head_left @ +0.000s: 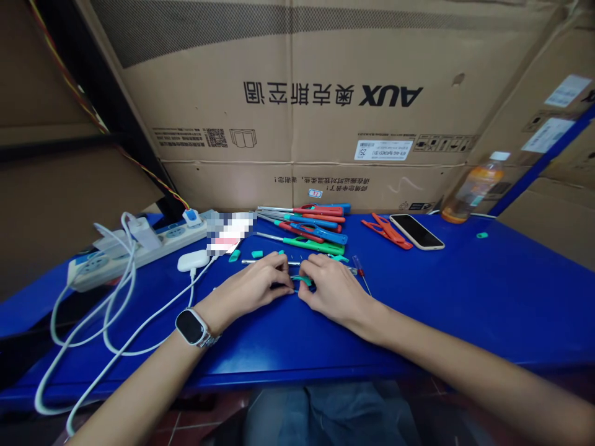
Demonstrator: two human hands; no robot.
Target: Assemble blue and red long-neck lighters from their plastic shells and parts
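My left hand (266, 280) and my right hand (332, 290) meet low over the blue table, fingertips bent inward. Between them is a small curved teal plastic piece (303, 280), pinched by my right fingers. The left thumb and fingers are pressed together right beside it; whatever they grip is mostly hidden. A thin metal tube (249, 262) lies just behind the hands, partly covered by them. Beyond it rests a pile of long-nosed gas lighters, among them a green lighter (320, 246), a blue lighter (325, 235) and a red lighter (325, 211).
Loose teal caps (235, 255) lie left of the lighters. A small screwdriver (359, 267) is by my right hand. Orange-red lighter shells (388, 232), a phone (417, 232) and a drink bottle (474, 189) stand right. A power strip (153, 248) with white cables occupies the left; cardboard (302, 136) walls the back.
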